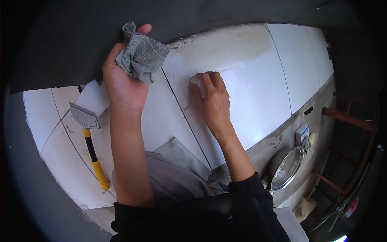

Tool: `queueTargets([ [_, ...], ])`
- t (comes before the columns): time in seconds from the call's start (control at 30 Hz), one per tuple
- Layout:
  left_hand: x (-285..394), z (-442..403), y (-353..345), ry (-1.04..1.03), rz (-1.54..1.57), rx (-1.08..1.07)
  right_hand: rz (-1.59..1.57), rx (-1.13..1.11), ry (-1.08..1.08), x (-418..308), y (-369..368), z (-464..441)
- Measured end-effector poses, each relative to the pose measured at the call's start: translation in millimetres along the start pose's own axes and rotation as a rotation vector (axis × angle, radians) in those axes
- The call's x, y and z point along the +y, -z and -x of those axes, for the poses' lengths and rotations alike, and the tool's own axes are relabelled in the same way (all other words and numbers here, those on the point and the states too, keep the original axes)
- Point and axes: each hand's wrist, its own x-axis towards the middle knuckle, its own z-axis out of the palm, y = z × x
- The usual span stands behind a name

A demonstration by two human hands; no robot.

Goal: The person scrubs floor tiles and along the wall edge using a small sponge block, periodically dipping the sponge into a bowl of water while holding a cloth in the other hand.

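A crumpled grey cloth (pixel 147 56) rests in my left hand (pixel 123 86), which is raised palm-up near the dark wall with its fingers curled around the cloth. My right hand (pixel 213 99) presses a small whitish sponge-like block (pixel 196 80) against a white floor tile (pixel 258 92); the fingers hide most of the block. Pale brown wet marks show on the tile's far part. Left of my left forearm lies a scraper (pixel 89 137) with a wide metal head and a yellow and black handle. A white piece (pixel 92 99) lies beside its head.
A grey cloth (pixel 181 155) is spread on the floor by my knees. To the right stand a shiny metal basin (pixel 288 169) and a small blue-and-white box (pixel 302 134) on grey concrete. Brown metal bars (pixel 348 119) run along the right side. The dark wall (pixel 225 12) borders the tiles ahead.
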Motion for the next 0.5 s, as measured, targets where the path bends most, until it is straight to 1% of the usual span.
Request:
queueTargets([
  [0.03, 0, -1, 1, 0.006, 0.008, -0.002, 0.029, 0.039, 0.046, 1, -2, 1],
  [0.07, 0, 0, 1, 0.009, 0.016, 0.0, 0.019, 0.051, 0.031, 1, 0, 3],
  [0.23, -3, 2, -1, 0.04, 0.028, -0.016, 0.088, 0.024, 0.064, 5, 8, 14],
  [0.33, -5, -2, 10, 0.011, 0.167, -0.096, 0.094, -0.013, 0.078, 4, 5, 19],
  [0.4, -3, -1, 10, 0.009, 0.154, -0.049, 0.092, -0.018, 0.089, 6, 1, 22],
  [0.43, -2, -1, 10, 0.007, 0.148, -0.026, 0.075, -0.029, 0.048, 5, 0, 22],
  [0.5, -3, -3, 17, 0.014, 0.198, -0.117, 0.042, -0.049, -0.033, 3, 2, 22],
])
